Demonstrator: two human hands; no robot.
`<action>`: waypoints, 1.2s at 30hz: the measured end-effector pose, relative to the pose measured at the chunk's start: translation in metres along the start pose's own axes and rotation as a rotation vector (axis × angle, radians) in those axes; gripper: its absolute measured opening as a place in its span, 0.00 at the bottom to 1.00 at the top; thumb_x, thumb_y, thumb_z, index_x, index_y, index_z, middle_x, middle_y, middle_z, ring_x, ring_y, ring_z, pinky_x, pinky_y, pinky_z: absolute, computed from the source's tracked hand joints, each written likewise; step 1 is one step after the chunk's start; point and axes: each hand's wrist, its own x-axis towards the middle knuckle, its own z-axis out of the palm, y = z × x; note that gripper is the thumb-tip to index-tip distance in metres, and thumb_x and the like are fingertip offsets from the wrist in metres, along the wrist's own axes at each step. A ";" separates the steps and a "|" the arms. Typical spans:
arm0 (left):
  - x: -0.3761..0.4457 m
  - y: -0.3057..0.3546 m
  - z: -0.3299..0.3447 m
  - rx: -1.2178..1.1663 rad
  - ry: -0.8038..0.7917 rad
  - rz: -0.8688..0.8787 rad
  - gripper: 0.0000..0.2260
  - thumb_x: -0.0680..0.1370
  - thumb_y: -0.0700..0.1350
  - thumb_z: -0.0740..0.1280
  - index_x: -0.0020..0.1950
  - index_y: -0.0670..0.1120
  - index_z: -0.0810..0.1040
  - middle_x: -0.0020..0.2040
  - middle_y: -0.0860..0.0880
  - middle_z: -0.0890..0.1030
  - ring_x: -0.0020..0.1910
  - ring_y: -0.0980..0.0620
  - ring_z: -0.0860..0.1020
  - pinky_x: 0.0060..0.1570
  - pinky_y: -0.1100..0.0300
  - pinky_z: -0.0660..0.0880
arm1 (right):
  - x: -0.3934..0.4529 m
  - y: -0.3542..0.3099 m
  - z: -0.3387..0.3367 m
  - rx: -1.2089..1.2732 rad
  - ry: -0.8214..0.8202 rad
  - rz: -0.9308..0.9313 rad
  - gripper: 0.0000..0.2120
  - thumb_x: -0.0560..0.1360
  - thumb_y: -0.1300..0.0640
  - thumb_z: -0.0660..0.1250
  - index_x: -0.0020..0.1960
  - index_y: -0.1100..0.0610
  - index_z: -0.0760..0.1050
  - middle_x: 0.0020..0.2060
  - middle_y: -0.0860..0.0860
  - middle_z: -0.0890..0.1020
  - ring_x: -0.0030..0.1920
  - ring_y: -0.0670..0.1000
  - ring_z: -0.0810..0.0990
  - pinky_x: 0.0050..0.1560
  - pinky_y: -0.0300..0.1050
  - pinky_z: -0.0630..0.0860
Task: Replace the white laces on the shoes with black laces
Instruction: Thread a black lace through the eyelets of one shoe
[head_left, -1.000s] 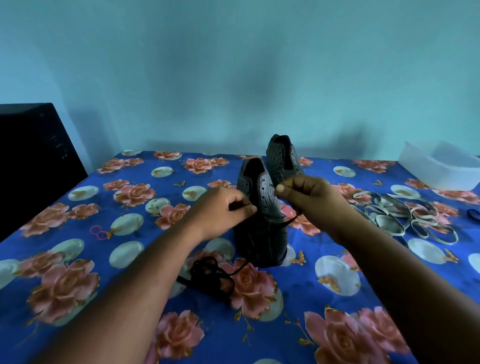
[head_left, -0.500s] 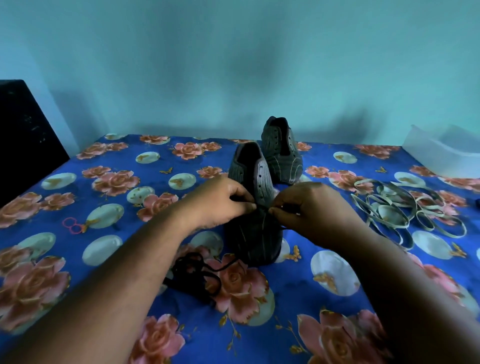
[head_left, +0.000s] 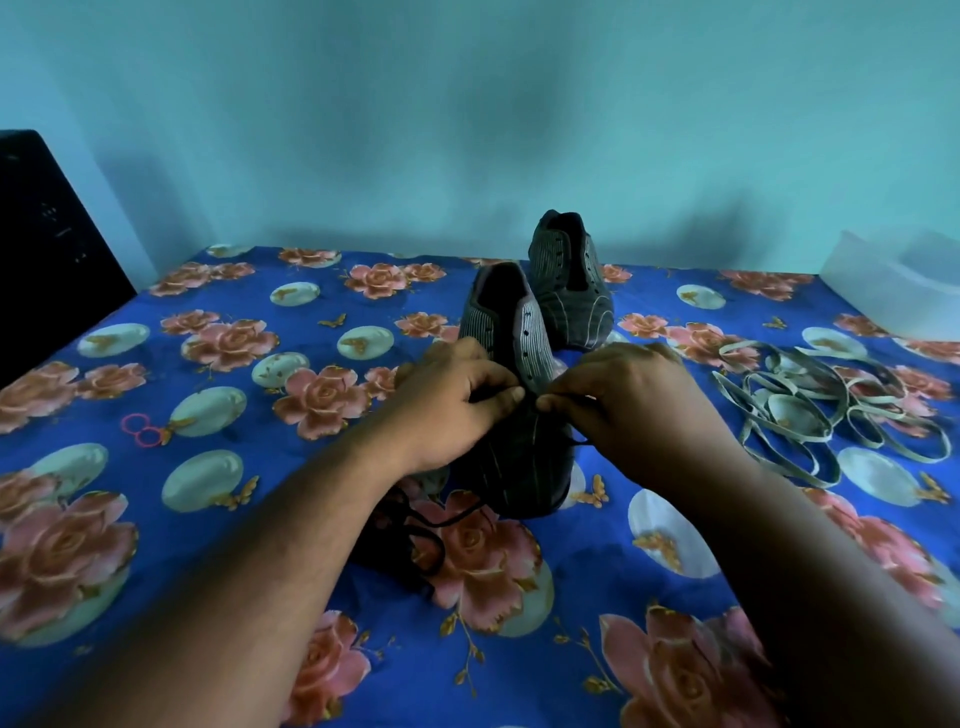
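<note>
Both hands, left hand (head_left: 457, 400) and right hand (head_left: 623, 400), fingers pinching a black lace (head_left: 576, 440) over the near grey shoe (head_left: 519, 457).

One view only, from a head-worn wide-angle camera. It looks forward and down across a table covered in a blue cloth printed with pink roses (head_left: 218, 525), toward a plain teal wall (head_left: 467, 114) that fills the upper third of the frame. Both forearms enter from the bottom corners and converge near centre, where the left hand (head_left: 452, 410) and right hand (head_left: 628, 410) sit close to the lens. Straight lines bow at the edges: the table's far border curves. With no second view, nothing overlaps.
</note>
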 end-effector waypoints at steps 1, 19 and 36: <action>0.001 -0.001 0.000 -0.030 -0.017 0.002 0.10 0.78 0.60 0.63 0.48 0.59 0.83 0.45 0.57 0.72 0.52 0.50 0.73 0.54 0.43 0.72 | 0.000 0.000 0.001 0.001 -0.001 -0.006 0.14 0.77 0.42 0.64 0.43 0.47 0.84 0.34 0.43 0.79 0.40 0.51 0.79 0.45 0.48 0.70; 0.003 -0.005 0.003 -0.156 -0.019 0.018 0.07 0.81 0.48 0.69 0.43 0.58 0.79 0.47 0.52 0.75 0.52 0.50 0.76 0.54 0.48 0.74 | -0.002 -0.001 0.007 0.458 0.030 0.216 0.04 0.74 0.56 0.76 0.44 0.47 0.86 0.35 0.37 0.83 0.40 0.40 0.79 0.36 0.31 0.71; 0.001 -0.005 0.000 -0.438 0.055 0.049 0.11 0.82 0.56 0.64 0.56 0.49 0.77 0.49 0.50 0.77 0.48 0.58 0.75 0.50 0.61 0.73 | 0.005 -0.011 0.026 0.715 0.081 0.252 0.04 0.77 0.56 0.74 0.45 0.55 0.81 0.37 0.51 0.80 0.36 0.44 0.75 0.39 0.35 0.71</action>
